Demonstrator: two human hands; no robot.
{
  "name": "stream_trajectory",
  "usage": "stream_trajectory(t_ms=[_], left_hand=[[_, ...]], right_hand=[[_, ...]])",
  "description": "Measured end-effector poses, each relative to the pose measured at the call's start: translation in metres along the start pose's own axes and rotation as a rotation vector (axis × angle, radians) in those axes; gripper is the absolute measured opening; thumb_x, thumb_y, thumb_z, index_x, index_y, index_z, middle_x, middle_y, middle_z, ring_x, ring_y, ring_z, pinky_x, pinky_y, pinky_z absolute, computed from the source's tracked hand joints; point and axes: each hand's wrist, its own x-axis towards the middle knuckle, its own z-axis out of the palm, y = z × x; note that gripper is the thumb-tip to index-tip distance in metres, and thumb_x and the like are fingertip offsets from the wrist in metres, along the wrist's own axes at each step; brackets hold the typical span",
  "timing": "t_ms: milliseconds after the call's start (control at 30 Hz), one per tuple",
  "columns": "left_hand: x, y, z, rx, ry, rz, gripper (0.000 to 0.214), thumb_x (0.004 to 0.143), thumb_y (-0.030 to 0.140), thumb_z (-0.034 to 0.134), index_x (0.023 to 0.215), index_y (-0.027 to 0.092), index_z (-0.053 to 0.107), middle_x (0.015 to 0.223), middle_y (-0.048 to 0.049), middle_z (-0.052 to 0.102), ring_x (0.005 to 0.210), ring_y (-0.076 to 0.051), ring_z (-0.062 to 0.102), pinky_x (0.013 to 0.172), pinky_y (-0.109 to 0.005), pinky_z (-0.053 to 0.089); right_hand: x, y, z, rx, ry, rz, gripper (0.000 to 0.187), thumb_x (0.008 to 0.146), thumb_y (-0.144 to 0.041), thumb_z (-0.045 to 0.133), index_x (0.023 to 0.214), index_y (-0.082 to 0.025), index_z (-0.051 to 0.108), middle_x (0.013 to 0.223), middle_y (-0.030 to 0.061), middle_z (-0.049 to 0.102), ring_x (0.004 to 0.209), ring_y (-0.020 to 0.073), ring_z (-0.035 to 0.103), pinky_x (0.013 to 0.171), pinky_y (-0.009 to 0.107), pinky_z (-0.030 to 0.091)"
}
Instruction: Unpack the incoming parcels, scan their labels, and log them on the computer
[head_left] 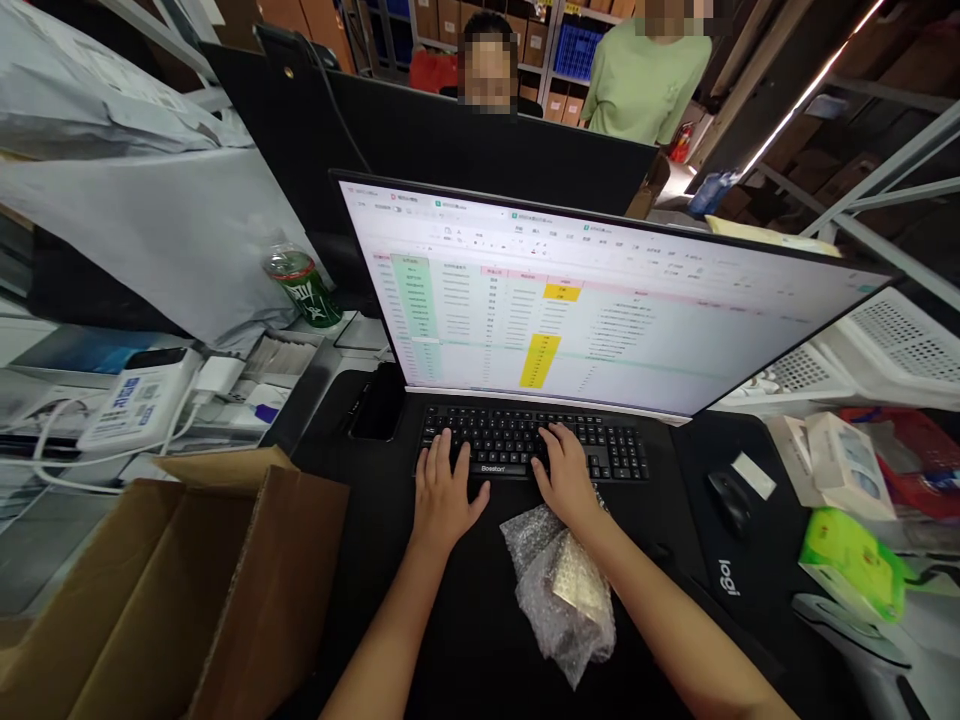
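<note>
Both hands rest at a black keyboard [504, 436] on a dark desk. My left hand [444, 492] lies over its left end with the fingers spread across the keys. Over the keys to the right of the middle is my right hand [562, 470], its fingers apart and slightly curled. Neither hand holds anything. Behind the keyboard a wide monitor [480, 300] shows a spreadsheet with green and yellow cells. A piece of bubble wrap [536, 600] with something gold-coloured in it lies beside my right forearm.
An open cardboard box [281, 570] stands at the left front. A phone [377, 403] lies left of the keyboard. To the right are a mouse [729, 503], a green tissue pack [851, 562] and a barcode scanner [851, 635]. Two people [646, 85] are beyond the monitor.
</note>
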Motion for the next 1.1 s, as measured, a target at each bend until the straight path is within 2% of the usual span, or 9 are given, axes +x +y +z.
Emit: stream_trajectory(t_ms=[133, 233, 367, 533, 667, 833, 967, 1100], left_hand=[[0.001, 0.001, 0.000, -0.003, -0.016, -0.031, 0.061, 0.091, 0.040, 0.064, 0.142, 0.007, 0.055, 0.163, -0.0309, 0.033, 0.150, -0.044, 0.037, 0.121, -0.064, 0.032], [0.002, 0.000, 0.002, -0.022, -0.050, -0.045, 0.059, 0.091, 0.040, 0.064, 0.142, 0.010, 0.056, 0.167, -0.0287, 0.026, 0.152, -0.045, 0.034, 0.122, -0.065, 0.031], [0.003, -0.002, 0.005, -0.042, -0.045, -0.035, 0.058, 0.091, 0.040, 0.064, 0.142, 0.012, 0.056, 0.169, -0.0268, 0.025, 0.153, -0.044, 0.034, 0.122, -0.066, 0.030], [0.001, -0.002, 0.006, -0.028, 0.017, -0.024, 0.058, 0.092, 0.038, 0.063, 0.141, 0.009, 0.054, 0.164, -0.0296, 0.033, 0.149, -0.044, 0.039, 0.120, -0.065, 0.034], [0.001, -0.001, 0.006, -0.044, -0.005, -0.031, 0.051, 0.092, 0.036, 0.062, 0.135, 0.010, 0.059, 0.160, -0.0296, 0.040, 0.146, -0.043, 0.044, 0.119, -0.064, 0.037], [0.001, -0.002, 0.008, -0.079, -0.038, -0.070, 0.048, 0.093, 0.034, 0.059, 0.134, 0.010, 0.060, 0.155, -0.0281, 0.048, 0.142, -0.042, 0.047, 0.118, -0.063, 0.038], [0.001, -0.003, 0.008, -0.063, -0.041, -0.055, 0.047, 0.093, 0.034, 0.058, 0.132, 0.007, 0.062, 0.149, -0.0290, 0.053, 0.139, -0.041, 0.051, 0.119, -0.061, 0.038], [0.001, -0.003, 0.007, -0.051, -0.046, -0.056, 0.046, 0.094, 0.034, 0.058, 0.133, 0.009, 0.061, 0.149, -0.0273, 0.054, 0.138, -0.040, 0.052, 0.118, -0.061, 0.038]], right_hand=[[0.001, -0.003, 0.001, -0.017, -0.014, -0.018, 0.042, 0.102, -0.028, 0.047, 0.141, -0.013, 0.055, 0.145, 0.0211, 0.053, 0.144, 0.0351, 0.043, 0.118, 0.059, 0.042], [0.001, -0.002, 0.000, -0.031, -0.004, 0.016, 0.042, 0.100, -0.026, 0.049, 0.140, -0.012, 0.056, 0.145, 0.0210, 0.053, 0.143, 0.0350, 0.044, 0.117, 0.059, 0.043], [0.001, -0.002, -0.001, -0.050, -0.001, 0.050, 0.042, 0.100, -0.025, 0.049, 0.139, -0.013, 0.057, 0.145, 0.0209, 0.053, 0.141, 0.0345, 0.045, 0.116, 0.058, 0.044], [0.005, -0.005, -0.002, -0.072, -0.035, 0.052, 0.040, 0.099, -0.025, 0.050, 0.135, -0.013, 0.063, 0.145, 0.0212, 0.055, 0.142, 0.0340, 0.045, 0.118, 0.056, 0.042], [0.009, -0.007, -0.005, -0.060, -0.037, 0.064, 0.034, 0.100, -0.025, 0.049, 0.125, -0.015, 0.070, 0.146, 0.0194, 0.056, 0.143, 0.0342, 0.045, 0.118, 0.058, 0.041], [0.014, -0.016, -0.002, 0.005, -0.098, 0.008, 0.038, 0.100, -0.027, 0.050, 0.133, -0.014, 0.064, 0.147, 0.0210, 0.054, 0.138, 0.0339, 0.050, 0.115, 0.059, 0.045], [0.017, -0.028, 0.004, 0.028, -0.178, -0.064, 0.041, 0.099, -0.025, 0.052, 0.137, -0.014, 0.060, 0.148, 0.0197, 0.054, 0.144, 0.0330, 0.045, 0.120, 0.057, 0.041], [0.017, -0.031, 0.007, 0.011, -0.201, -0.085, 0.042, 0.099, -0.025, 0.053, 0.139, -0.012, 0.058, 0.150, 0.0203, 0.053, 0.149, 0.0333, 0.040, 0.123, 0.058, 0.037]])
